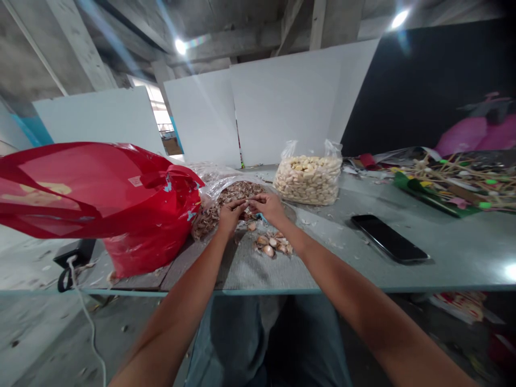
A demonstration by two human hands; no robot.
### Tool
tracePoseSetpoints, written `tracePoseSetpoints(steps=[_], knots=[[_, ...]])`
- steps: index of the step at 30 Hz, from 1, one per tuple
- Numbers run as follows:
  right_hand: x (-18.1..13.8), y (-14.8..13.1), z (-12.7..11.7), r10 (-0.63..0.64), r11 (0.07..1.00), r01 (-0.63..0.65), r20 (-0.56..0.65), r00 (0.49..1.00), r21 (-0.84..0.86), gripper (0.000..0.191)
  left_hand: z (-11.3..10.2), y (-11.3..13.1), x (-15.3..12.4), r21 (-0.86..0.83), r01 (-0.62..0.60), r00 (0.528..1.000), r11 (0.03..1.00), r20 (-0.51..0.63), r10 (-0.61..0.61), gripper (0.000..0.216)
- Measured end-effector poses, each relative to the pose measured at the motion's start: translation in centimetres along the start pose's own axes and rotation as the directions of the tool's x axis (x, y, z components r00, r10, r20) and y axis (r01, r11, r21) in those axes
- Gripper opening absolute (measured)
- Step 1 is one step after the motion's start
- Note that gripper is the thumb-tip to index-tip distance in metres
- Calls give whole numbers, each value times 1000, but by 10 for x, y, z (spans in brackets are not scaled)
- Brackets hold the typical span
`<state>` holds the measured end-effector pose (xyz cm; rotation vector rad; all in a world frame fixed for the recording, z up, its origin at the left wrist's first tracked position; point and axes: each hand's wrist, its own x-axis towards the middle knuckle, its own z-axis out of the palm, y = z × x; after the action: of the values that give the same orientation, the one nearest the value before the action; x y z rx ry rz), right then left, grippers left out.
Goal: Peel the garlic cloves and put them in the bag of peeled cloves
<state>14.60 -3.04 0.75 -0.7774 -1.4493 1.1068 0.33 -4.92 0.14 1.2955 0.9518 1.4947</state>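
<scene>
My left hand [230,214] and my right hand [269,208] meet over the table, thumbs and fingers pinched together at the tips. Whatever is between the fingertips is too small to make out. Just under my right hand shows a bit of something blue [262,217]. Unpeeled garlic cloves [272,243] lie in a small pile on the table, nearer me than the hands. Behind my fingers, a heap of brown garlic skins [237,193] spills from a clear plastic bag [213,174]. A clear bag of pale peeled garlic cloves [308,180] stands farther back.
A large red bag [153,215] fills the table's left side, beside a black box with a white cable [76,260]. On the right lie a black phone [389,238] and a clutter of thin sticks [451,174]. White panels [298,97] rise behind the table [338,258].
</scene>
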Motion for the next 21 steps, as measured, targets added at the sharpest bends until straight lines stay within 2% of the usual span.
tracePoseSetpoints(steps=[7,12,17,21], knots=[[1,0,0,18,999,-18,-3,1000,46,19,-2,0,0,8,-18,1000,1000,-17,18,47],[1,-3,-1,69,997,-69,20,997,15,17,-3,0,0,38,-37,999,999,4,37,48],[-1,-8,-2,144,989,-145,50,988,33,13,-3,1,1,194,-155,986,969,-22,162,40],[-3,-10,-4,111,994,-108,88,990,-34,19,-5,1,-1,330,-233,967,915,-19,253,30]])
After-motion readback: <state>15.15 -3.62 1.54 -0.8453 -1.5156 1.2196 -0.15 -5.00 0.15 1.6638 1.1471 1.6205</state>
